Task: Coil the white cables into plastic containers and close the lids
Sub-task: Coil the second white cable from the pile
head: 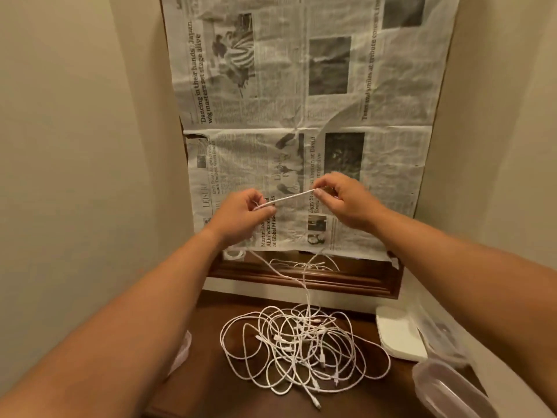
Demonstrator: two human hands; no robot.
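Observation:
A tangled heap of white cables (304, 346) lies on the dark wooden table (211, 387). One white cable (289, 198) is lifted out of it and stretched taut between my hands, well above the table. My left hand (245, 214) pinches its left end; my right hand (343, 199) pinches it at the right. The rest of that cable hangs down from my hands to the heap. A clear plastic container (446, 390) sits at the table's right front corner, and a white lid (399, 333) lies behind it.
Newspaper (301, 116) covers the wall straight ahead, above a wooden ledge (301, 279) where a roll of tape (233, 254) and cable loops lie. Cream walls close in on both sides. Another clear plastic piece (182, 351) shows beside my left forearm.

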